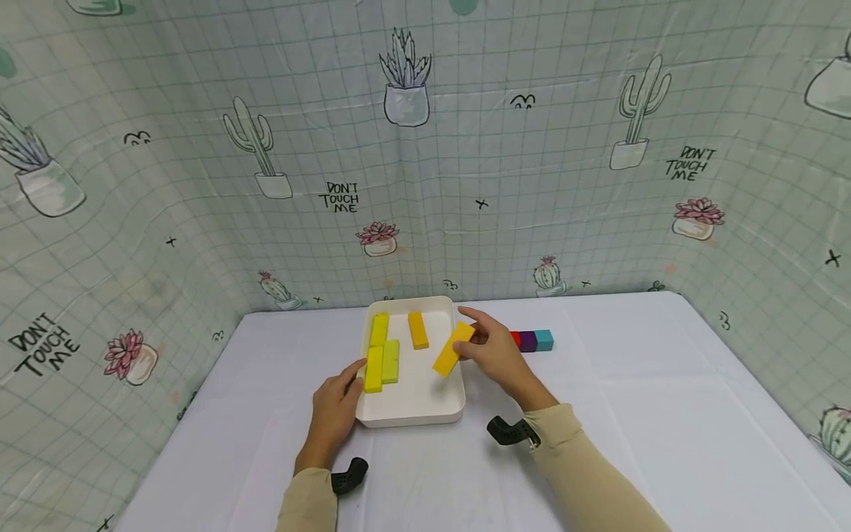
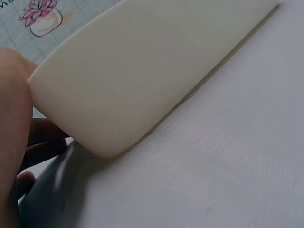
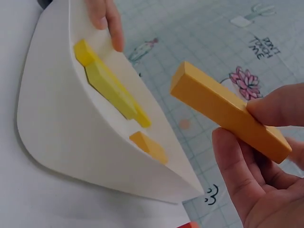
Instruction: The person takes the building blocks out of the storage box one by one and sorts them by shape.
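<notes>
A white tray (image 1: pixel 412 406) lies on the table, its left wall gripped by my left hand (image 1: pixel 334 410) near the front corner. In the left wrist view the tray's outer wall (image 2: pixel 128 76) fills much of the picture. My right hand (image 1: pixel 495 353) pinches an orange-yellow rectangular block (image 3: pixel 223 104) between thumb and fingers. That block is held tilted above the tray's right side. Inside, two yellow blocks (image 1: pixel 374 369) and a yellow-green block (image 1: pixel 391 362) lie along the left wall. Another orange-yellow block (image 1: pixel 418 329) lies apart from them, towards the back.
To the right of the tray stands a row of a red block (image 1: pixel 515 338), a purple block (image 1: pixel 528 341) and a teal block (image 1: pixel 544 340), partly behind the right hand. A white cloth covers the table (image 1: pixel 631 414). A patterned curtain (image 1: pixel 452 162) hangs around the back and sides.
</notes>
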A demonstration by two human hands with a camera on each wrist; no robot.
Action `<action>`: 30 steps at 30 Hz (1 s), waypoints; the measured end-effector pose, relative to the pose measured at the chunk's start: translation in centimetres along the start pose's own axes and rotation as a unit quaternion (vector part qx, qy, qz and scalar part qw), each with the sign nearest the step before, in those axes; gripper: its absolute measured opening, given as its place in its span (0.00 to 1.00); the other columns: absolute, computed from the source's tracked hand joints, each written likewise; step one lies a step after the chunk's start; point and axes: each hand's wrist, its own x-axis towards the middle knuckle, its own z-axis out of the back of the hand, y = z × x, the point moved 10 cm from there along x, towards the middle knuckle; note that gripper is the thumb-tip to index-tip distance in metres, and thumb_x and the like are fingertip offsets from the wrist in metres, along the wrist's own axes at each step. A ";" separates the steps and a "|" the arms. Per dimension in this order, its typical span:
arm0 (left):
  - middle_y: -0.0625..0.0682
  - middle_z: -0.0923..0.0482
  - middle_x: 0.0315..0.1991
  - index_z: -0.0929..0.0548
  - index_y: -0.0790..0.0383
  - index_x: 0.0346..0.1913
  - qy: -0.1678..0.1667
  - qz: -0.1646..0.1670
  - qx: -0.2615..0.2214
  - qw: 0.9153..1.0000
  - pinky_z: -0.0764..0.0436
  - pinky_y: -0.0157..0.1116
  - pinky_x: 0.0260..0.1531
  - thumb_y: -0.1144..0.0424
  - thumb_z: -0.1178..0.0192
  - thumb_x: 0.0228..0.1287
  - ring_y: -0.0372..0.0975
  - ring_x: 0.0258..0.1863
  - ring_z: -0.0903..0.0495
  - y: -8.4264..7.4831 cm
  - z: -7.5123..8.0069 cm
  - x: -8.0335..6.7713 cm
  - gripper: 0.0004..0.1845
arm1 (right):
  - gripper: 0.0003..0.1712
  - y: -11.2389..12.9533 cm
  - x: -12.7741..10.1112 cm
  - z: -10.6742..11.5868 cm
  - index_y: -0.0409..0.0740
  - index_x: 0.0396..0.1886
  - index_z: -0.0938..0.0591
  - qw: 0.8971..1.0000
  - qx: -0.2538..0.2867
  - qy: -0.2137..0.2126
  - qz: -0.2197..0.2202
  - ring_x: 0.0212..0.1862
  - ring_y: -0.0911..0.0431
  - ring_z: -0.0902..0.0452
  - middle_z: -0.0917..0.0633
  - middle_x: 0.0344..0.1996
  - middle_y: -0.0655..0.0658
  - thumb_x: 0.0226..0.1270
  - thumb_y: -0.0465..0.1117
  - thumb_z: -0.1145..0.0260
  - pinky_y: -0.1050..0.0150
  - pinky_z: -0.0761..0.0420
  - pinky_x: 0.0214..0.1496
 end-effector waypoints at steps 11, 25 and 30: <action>0.58 0.24 0.63 0.28 0.47 0.73 0.009 0.009 -0.005 1.000 0.34 0.59 0.65 0.55 0.53 0.78 0.54 0.63 0.30 0.2 0.0 0.0 0.24 | 0.28 -1.1 -1.0 1.4 0.37 0.64 0.26 0.999 0.012 -0.010 -0.031 0.41 0.47 0.19 0.20 0.44 0.37 0.64 0.32 0.31 0.50 0.15 0.47; 0.57 0.23 0.62 0.26 0.47 0.72 0.000 0.012 -0.009 1.000 0.32 0.58 0.64 0.56 0.50 0.77 0.53 0.62 0.28 0.2 0.0 0.1 0.23 | 0.28 -3.0 -2.1 3.9 0.34 0.67 0.26 0.999 0.009 0.016 -0.037 0.42 0.47 0.17 0.19 0.47 0.35 0.67 0.34 0.35 0.54 0.15 0.48; 0.56 0.23 0.61 0.27 0.48 0.72 0.000 0.013 -0.007 1.000 0.32 0.58 0.64 0.56 0.50 0.77 0.53 0.62 0.28 0.1 0.0 0.2 0.23 | 0.27 -3.7 -2.4 4.3 0.34 0.66 0.24 0.998 0.007 0.032 -0.051 0.40 0.47 0.17 0.18 0.45 0.36 0.67 0.33 0.36 0.53 0.15 0.46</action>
